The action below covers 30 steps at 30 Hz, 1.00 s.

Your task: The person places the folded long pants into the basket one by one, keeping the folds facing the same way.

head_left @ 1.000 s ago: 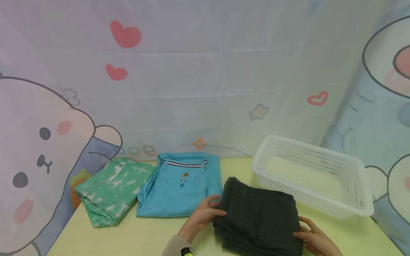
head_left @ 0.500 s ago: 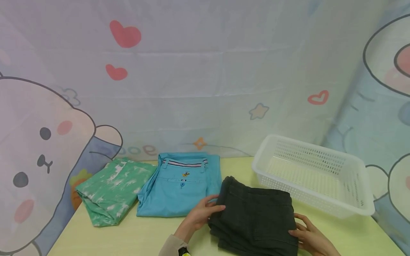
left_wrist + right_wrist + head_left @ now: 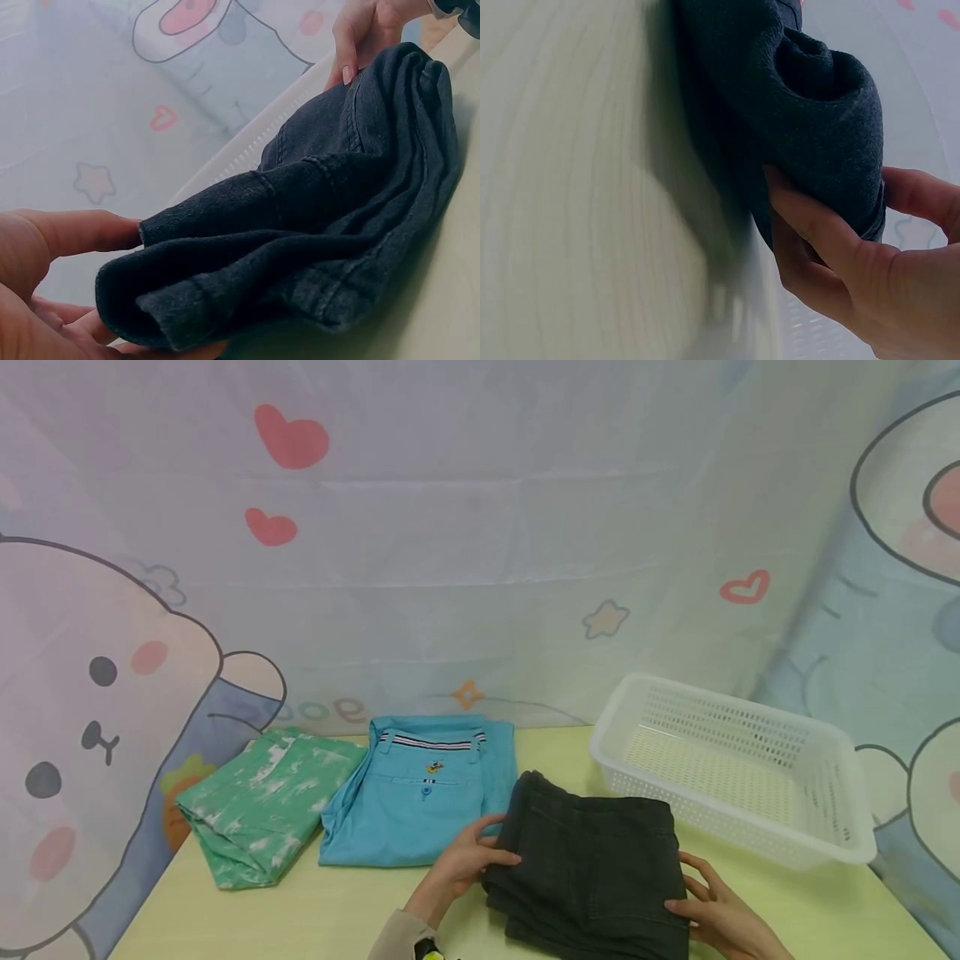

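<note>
Folded dark grey trousers lie across both hands at the front of the table. At their left edge, my left hand pinches the layers; in the left wrist view its thumb is on top and its fingers reach beneath. My right hand grips the opposite edge, with fingers under the rolled fold and thumb on the other side in the right wrist view. A shadow beneath the trousers shows there, so that side appears raised off the table. The lower edge of the trousers is cut off in the head view.
Blue folded trousers with a striped waistband lie left of the dark pair. Green and white patterned folded clothing is farther left. A white perforated plastic basket stands at the back right of the pale table, before a cartoon backdrop.
Both hands have shifted slightly left together with the dark trousers between them. The blue trousers, green clothing and basket stay where they were.
</note>
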Each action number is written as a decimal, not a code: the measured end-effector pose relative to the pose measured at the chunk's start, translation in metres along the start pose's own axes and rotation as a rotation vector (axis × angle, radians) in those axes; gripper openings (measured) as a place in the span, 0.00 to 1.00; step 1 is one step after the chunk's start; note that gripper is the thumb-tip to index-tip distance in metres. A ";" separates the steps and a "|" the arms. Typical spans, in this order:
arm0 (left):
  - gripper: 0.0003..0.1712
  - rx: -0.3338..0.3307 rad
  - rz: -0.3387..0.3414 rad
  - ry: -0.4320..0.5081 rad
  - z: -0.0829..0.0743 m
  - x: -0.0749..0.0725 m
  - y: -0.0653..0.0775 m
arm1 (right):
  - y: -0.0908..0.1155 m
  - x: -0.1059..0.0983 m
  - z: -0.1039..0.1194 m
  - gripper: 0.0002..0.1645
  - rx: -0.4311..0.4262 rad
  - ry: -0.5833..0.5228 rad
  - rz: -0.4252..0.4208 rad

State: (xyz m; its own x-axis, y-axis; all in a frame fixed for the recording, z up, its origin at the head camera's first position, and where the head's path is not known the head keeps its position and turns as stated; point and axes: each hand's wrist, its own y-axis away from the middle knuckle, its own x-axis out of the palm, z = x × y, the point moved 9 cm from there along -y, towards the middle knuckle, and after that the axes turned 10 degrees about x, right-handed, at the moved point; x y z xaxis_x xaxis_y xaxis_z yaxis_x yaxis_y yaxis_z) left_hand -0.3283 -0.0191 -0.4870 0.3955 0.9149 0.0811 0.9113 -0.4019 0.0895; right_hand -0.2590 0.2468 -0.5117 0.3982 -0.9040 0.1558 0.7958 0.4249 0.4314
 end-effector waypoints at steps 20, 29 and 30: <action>0.38 -0.045 -0.022 -0.045 0.003 -0.004 0.005 | 0.001 0.009 0.009 0.37 -0.027 -0.022 0.091; 0.39 -0.037 -0.024 -0.010 -0.003 -0.004 0.007 | 0.003 0.009 0.014 0.36 -0.035 -0.030 0.095; 0.39 -0.033 -0.024 -0.007 -0.004 -0.004 0.007 | 0.003 0.008 0.014 0.36 -0.033 -0.026 0.089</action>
State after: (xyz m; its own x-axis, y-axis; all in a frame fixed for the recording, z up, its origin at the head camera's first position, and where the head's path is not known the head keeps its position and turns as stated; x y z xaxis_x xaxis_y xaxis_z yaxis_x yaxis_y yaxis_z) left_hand -0.3242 -0.0260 -0.4832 0.3745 0.9244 0.0720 0.9163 -0.3808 0.1239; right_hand -0.2596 0.2404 -0.4966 0.4562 -0.8635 0.2150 0.7728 0.5042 0.3853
